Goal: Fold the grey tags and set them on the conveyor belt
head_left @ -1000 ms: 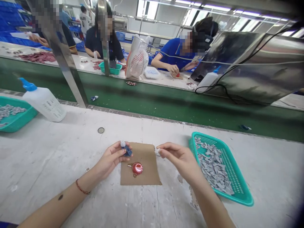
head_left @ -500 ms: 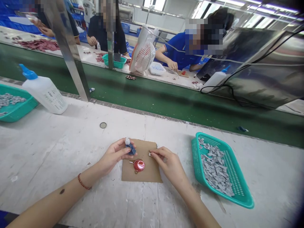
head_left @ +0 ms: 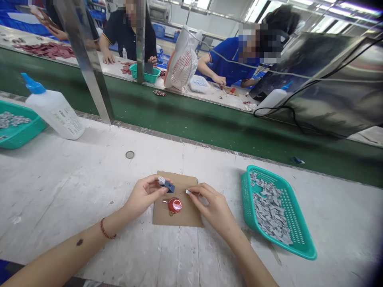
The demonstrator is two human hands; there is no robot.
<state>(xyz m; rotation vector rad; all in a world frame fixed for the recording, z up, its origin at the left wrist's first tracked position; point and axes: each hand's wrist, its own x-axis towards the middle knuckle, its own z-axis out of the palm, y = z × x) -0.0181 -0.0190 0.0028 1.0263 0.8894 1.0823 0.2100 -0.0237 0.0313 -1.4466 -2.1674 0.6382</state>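
A piece of brown cardboard (head_left: 182,219) lies on the white table in front of me. On it rests a small round red glossy piece (head_left: 174,205) with a metal bit at its left side. My left hand (head_left: 148,190) holds a small dark blue piece (head_left: 170,187) with a whitish part at its upper end, above the cardboard's upper left. Between the thumb and forefinger of my right hand (head_left: 211,199) is a small white piece (head_left: 188,191), over the cardboard's right side.
A green basket (head_left: 303,239) of small grey pieces stands at the right. Left are a glue bottle (head_left: 60,115) and a green tray (head_left: 26,137). A bottle cap (head_left: 129,154) lies beyond my left hand. Past the green belt (head_left: 179,115), people work behind a metal post (head_left: 89,75).
The dark blue piece in my left hand has turned, its lower end now pointing more to the right. My right hand has barely moved. Across the belt, one person's hands have moved apart.
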